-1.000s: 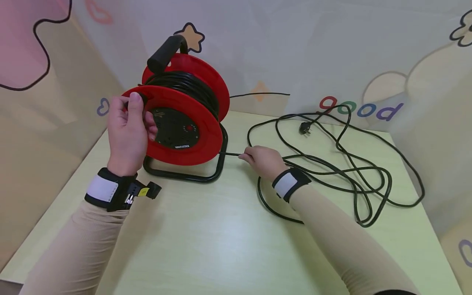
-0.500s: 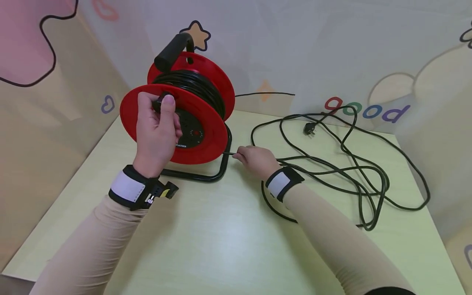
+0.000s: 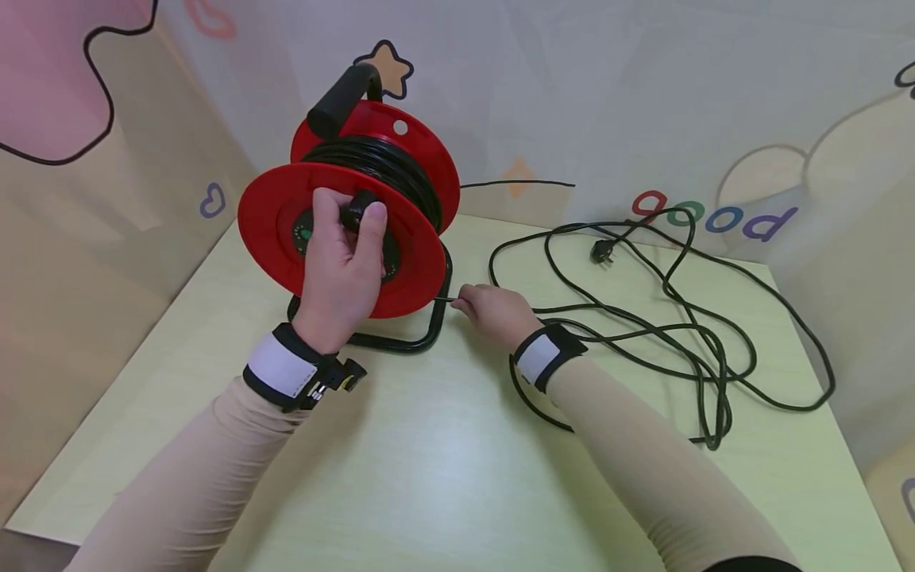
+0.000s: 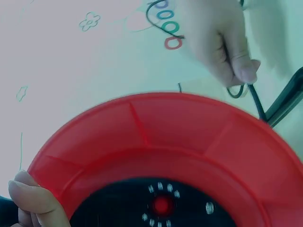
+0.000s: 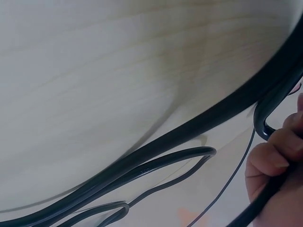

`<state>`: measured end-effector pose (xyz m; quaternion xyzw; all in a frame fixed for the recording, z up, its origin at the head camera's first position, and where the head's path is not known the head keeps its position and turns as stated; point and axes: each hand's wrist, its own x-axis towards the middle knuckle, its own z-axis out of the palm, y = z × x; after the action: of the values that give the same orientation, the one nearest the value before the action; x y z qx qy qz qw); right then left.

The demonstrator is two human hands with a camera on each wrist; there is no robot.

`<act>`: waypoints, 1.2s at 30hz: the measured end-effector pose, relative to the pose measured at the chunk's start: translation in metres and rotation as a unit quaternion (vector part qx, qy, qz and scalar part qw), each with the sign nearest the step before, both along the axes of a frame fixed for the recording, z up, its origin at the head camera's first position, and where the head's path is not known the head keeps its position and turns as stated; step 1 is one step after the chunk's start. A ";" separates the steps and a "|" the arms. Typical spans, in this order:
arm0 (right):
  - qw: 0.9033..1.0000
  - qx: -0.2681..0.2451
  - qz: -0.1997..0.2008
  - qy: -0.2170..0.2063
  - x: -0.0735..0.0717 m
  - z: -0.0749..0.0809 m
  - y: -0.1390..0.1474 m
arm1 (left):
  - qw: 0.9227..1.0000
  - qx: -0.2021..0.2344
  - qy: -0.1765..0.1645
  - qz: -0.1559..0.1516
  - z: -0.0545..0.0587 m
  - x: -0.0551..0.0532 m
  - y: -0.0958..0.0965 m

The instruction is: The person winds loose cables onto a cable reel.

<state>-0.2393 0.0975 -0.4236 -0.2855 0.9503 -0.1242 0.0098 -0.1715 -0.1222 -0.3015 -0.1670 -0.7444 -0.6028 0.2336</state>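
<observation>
A red cable reel with black cord wound on its drum stands on a black tube frame at the table's left. My left hand grips the black crank knob on the reel's front disc, covering part of the dark socket panel. Just right of the frame, my right hand pinches the black cable where it runs toward the reel. The left wrist view shows the cable passing between the right thumb and fingers. In the right wrist view, curled fingers wrap the cable.
Loose loops of cable spread over the right side of the table. The plug lies among them near the back. A black carry handle tops the reel. A printed backdrop rises behind the table.
My left hand has moved right with the crank knob, from the disc's upper left across its top, and the reel has turned. My right hand stays on the cable beside the frame.
</observation>
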 end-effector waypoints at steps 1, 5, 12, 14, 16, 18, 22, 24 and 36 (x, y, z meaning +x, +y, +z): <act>1.000 0.001 -0.002 -0.004 0.000 0.000 -0.002 | 1.000 -0.012 -0.002 0.002 -0.002 0.000 0.002; 1.000 0.008 -0.007 -0.014 0.000 0.002 -0.010 | 0.998 -0.064 -0.016 0.010 -0.008 0.004 0.010; 1.000 0.022 -0.004 -0.004 0.000 0.003 -0.017 | 0.995 -0.098 -0.020 0.006 -0.017 0.005 0.019; 1.000 0.024 -0.005 -0.004 0.000 0.002 -0.017 | 0.995 -0.099 -0.018 0.008 -0.018 0.004 0.019; 1.000 0.021 -0.004 -0.005 0.000 0.001 -0.018 | 0.995 -0.099 -0.016 0.009 -0.018 0.004 0.019; 1.000 0.018 -0.003 -0.011 -0.001 0.000 -0.018 | 0.995 -0.098 -0.017 0.010 -0.018 0.004 0.019; 1.000 0.010 -0.003 -0.026 0.000 -0.005 -0.015 | 0.995 -0.093 -0.027 0.007 -0.010 0.008 0.020; 0.999 0.012 -0.009 -0.040 0.002 -0.006 -0.011 | 0.995 -0.093 -0.033 0.006 -0.011 0.008 0.021; 0.996 0.084 -0.014 -0.032 0.037 0.043 0.057 | 0.996 -0.088 -0.028 -0.003 -0.024 0.002 0.027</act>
<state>-0.2020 0.1550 -0.3807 -0.2659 0.9605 -0.0530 0.0628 -0.1696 -0.0950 -0.3254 -0.1721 -0.8006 -0.5396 0.1956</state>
